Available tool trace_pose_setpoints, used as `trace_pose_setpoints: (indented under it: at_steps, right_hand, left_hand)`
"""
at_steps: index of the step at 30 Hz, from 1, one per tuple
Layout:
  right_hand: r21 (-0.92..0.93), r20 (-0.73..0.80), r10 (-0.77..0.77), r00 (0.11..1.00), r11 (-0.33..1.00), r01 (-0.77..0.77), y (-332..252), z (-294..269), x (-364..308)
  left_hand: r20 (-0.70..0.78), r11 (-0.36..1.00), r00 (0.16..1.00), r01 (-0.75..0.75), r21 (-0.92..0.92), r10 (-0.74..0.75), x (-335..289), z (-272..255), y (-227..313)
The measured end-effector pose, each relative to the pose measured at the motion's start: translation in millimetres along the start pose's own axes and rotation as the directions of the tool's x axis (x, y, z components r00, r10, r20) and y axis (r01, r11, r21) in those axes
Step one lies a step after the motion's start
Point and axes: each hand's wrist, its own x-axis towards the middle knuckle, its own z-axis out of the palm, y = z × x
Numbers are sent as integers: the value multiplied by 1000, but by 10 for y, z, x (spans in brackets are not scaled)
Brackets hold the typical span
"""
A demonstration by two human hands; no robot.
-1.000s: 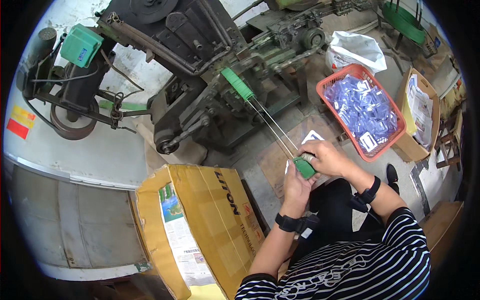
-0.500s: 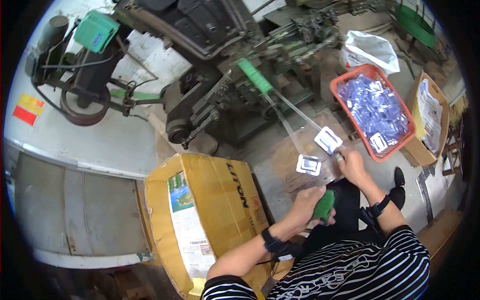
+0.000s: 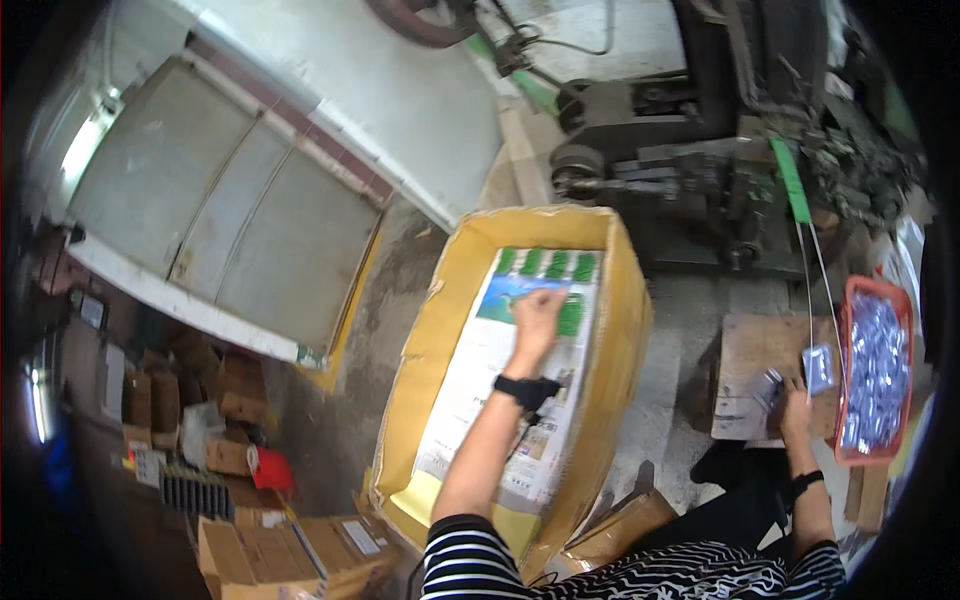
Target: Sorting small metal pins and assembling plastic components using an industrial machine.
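Note:
Inside a large yellow-brown carton (image 3: 628, 300), my left hand (image 3: 537, 312) reaches down over a sheet of printed newspaper (image 3: 480, 400). Its thumb stands apart from the curled fingers, and a green bundle (image 3: 571, 315) lies beside it on the paper. Several similar green bundles (image 3: 557, 265) sit in a row at the carton's far end. Far to the right, my right hand (image 3: 797, 412) is over a wooden board (image 3: 745, 345), its fingers closed on a small shiny plastic tray (image 3: 770, 388), blurred and tilted. Another clear plastic tray (image 3: 818, 368) lies close by, next to the thin rails.
A dark machine (image 3: 690, 150) stands beyond the carton, with a green strip (image 3: 790, 180) above the two thin rails (image 3: 812, 270). A red basket (image 3: 848, 400) full of clear plastic pieces stands at the right. Cardboard boxes (image 3: 265, 555) are piled at the lower left.
The view has swung left toward the carton. My left hand has moved from my lap into the carton, and the green bundle it held now lies on the newspaper. My right hand stays near the board.

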Motion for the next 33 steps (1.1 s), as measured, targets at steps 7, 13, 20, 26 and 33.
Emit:
trace_pose_setpoints:
  at_steps: [7,13,20,26,33]
  right_hand:
    - [-110,33,-166,986,980,168,-285,-201,121]
    - [-319,168,-238,957,905,281,-62,194,134]
    - [-191,205,-259,944,935,298,-56,-184,247]
    - [463,-203,192,960,883,-78,242,-1282,209]
    - [973,-30,212,977,230,-20,17,-2443,766]
  left_hand:
    - [11,995,1000,13,103,-14,25,555,-307]
    - [21,989,999,33,143,-37,-156,510,-222]
    - [-72,983,989,-115,141,126,-65,41,186]
    - [23,859,927,-337,-386,374,-322,190,2003]
    - [550,828,689,-132,-545,472,-816,1842,2693]
